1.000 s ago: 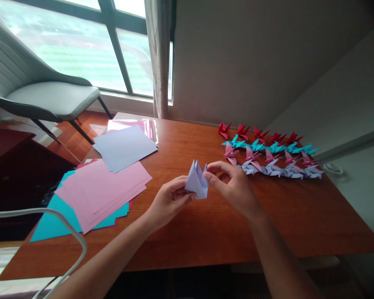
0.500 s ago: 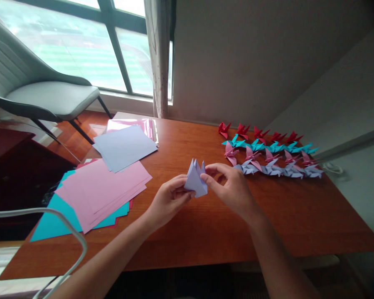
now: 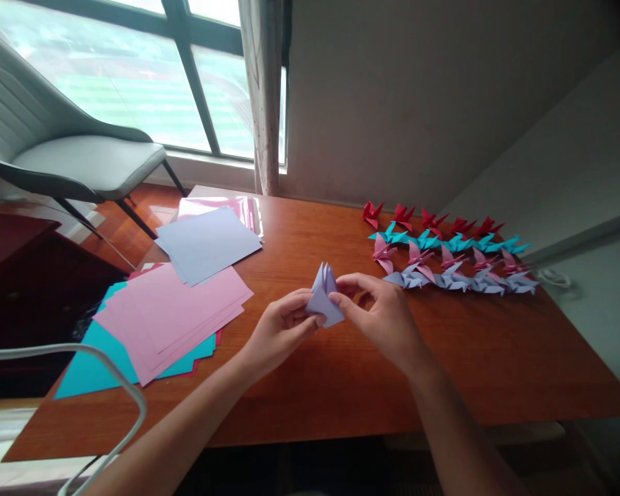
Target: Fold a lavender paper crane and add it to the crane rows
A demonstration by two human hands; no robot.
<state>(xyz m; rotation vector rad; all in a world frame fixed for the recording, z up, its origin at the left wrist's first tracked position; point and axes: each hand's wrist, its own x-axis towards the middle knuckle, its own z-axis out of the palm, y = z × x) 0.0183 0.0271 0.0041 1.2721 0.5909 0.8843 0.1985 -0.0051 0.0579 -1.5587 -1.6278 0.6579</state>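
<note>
A half-folded lavender paper piece [image 3: 324, 295] is held upright just above the wooden table [image 3: 341, 372]. My left hand [image 3: 279, 332] pinches its lower left side with thumb and fingers. My right hand [image 3: 379, 317] pinches its right flap, fingers curled. To the right, rows of finished paper cranes [image 3: 447, 251] lie on the table in red, teal, pink and lavender. Left of my hands lie flat sheets: lavender paper [image 3: 207, 244] on top, pink paper [image 3: 173, 313] below it, teal paper [image 3: 90, 368] underneath.
A grey chair [image 3: 72, 162] stands by the window beyond the table's far left corner. A white curved tube [image 3: 108, 393] crosses the lower left. A wall runs behind the table, and a white cable [image 3: 552, 279] lies past the cranes at the right.
My right hand has moved slightly left and closed the paper's upper flaps together, so the piece looks narrower. My left hand has kept its hold.
</note>
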